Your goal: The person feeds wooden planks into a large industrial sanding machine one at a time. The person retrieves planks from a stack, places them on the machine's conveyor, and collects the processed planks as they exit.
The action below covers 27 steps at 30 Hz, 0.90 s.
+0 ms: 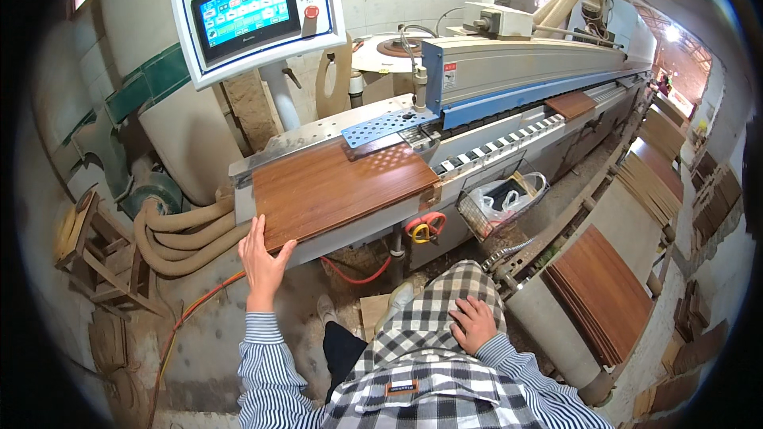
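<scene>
A reddish-brown wood-grain panel [334, 191] lies flat on the infeed table of a long edge-banding machine [532, 63]. Its far part passes beneath a blue perforated plate [385, 126]. My left hand [265, 256] rests at the panel's near left corner, thumb and fingers apart against the edge. Lower right, my right hand [474, 322] lies on my checked apron [433, 326], fingers loosely spread and holding nothing. Farther along the machine's track sits a smaller brown panel [571, 104].
A control screen [245, 12] stands on a post at the left. Scissors [427, 227] and a wire basket with bags [505, 199] hang on the machine's front. To my right, stacked brown panels [604, 286] lie on a roller conveyor. Hoses [187, 230] and a wooden stool [99, 254] are left.
</scene>
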{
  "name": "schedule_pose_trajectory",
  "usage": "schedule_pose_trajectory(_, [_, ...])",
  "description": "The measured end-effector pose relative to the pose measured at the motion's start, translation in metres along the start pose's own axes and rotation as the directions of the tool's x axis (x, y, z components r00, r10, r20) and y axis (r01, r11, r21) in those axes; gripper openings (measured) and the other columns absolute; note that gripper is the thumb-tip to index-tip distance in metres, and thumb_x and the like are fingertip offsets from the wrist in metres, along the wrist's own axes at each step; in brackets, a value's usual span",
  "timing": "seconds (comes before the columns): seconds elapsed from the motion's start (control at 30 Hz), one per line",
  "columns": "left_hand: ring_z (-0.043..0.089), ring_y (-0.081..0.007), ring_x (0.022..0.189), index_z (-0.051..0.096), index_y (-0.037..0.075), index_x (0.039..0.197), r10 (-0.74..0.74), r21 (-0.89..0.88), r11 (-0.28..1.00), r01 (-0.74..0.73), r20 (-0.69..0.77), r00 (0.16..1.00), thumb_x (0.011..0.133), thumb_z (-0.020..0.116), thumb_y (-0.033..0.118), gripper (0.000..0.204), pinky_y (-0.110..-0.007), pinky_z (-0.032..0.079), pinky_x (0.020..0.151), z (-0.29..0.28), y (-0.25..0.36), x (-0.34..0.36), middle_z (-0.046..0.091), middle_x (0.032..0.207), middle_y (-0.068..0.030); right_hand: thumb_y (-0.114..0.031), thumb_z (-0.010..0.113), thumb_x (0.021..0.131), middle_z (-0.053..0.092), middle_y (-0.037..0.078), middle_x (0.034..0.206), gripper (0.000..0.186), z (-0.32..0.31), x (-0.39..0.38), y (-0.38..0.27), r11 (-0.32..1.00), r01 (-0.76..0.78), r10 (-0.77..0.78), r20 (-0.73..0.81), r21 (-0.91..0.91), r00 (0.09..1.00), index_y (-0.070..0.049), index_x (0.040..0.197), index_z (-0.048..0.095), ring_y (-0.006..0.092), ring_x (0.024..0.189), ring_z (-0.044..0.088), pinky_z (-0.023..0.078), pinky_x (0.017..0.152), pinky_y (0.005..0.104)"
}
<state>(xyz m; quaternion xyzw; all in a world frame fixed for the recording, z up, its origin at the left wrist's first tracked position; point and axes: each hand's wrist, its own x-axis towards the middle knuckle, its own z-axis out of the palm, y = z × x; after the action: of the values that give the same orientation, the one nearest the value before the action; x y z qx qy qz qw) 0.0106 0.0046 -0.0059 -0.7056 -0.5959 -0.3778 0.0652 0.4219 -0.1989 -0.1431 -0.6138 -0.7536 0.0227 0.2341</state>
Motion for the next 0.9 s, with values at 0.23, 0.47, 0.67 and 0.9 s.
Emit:
schedule_pose_trajectory(0.23, [0.048, -0.034, 0.13, 0.044, 0.001, 0.142, -0.002, -0.018, 1.0, 0.002, 0.021, 1.0, 0.081, 0.075, 0.04, 0.078, -0.045, 0.027, 0.112, -0.003, 0.001, 0.001, 0.048, 0.144, -0.0242, -0.025, 0.067, 0.085, 0.055, 0.013, 0.136, 0.035, -0.001, -0.003, -0.002, 1.0, -0.015, 0.015, 0.016, 0.003, 1.0, -0.009, 0.117, 0.067, 0.0375, 0.13, 0.045, 0.035, 0.108, 0.0564])
schedule_pose_trajectory(0.47, [0.049, -0.0347, 0.128, 0.048, 0.004, 0.14, -0.083, -0.173, 0.98, 0.099, 0.098, 0.992, 0.084, 0.074, 0.031, 0.068, -0.046, 0.031, 0.112, -0.017, 0.001, -0.001, 0.053, 0.14, -0.0191, -0.025, 0.067, 0.086, 0.054, 0.013, 0.138, 0.036, -0.004, -0.004, -0.002, 1.0, -0.019, 0.018, 0.012, 0.022, 1.0, -0.009, 0.118, 0.066, 0.0366, 0.132, 0.044, 0.034, 0.109, 0.0556])
schedule_pose_trajectory(0.67, [0.052, -0.0358, 0.126, 0.052, 0.003, 0.136, -0.073, -0.287, 0.952, 0.104, 0.118, 0.99, 0.089, 0.07, 0.024, 0.055, -0.046, 0.029, 0.116, -0.026, -0.005, -0.006, 0.058, 0.135, -0.0166, -0.026, 0.067, 0.087, 0.053, 0.013, 0.138, 0.036, -0.003, -0.004, -0.001, 0.999, -0.029, 0.028, 0.03, 0.021, 0.999, -0.009, 0.119, 0.066, 0.0364, 0.133, 0.043, 0.033, 0.111, 0.0555])
schedule_pose_trajectory(0.9, [0.052, -0.0353, 0.126, 0.054, 0.004, 0.135, -0.116, -0.361, 0.917, 0.167, 0.159, 0.98, 0.089, 0.068, 0.022, 0.051, -0.045, 0.029, 0.116, -0.031, -0.002, -0.005, 0.058, 0.134, -0.0164, -0.026, 0.066, 0.087, 0.053, 0.013, 0.139, 0.037, -0.003, -0.004, -0.001, 0.999, -0.032, 0.031, 0.026, 0.031, 0.999, -0.008, 0.119, 0.066, 0.0365, 0.134, 0.042, 0.032, 0.111, 0.0557])
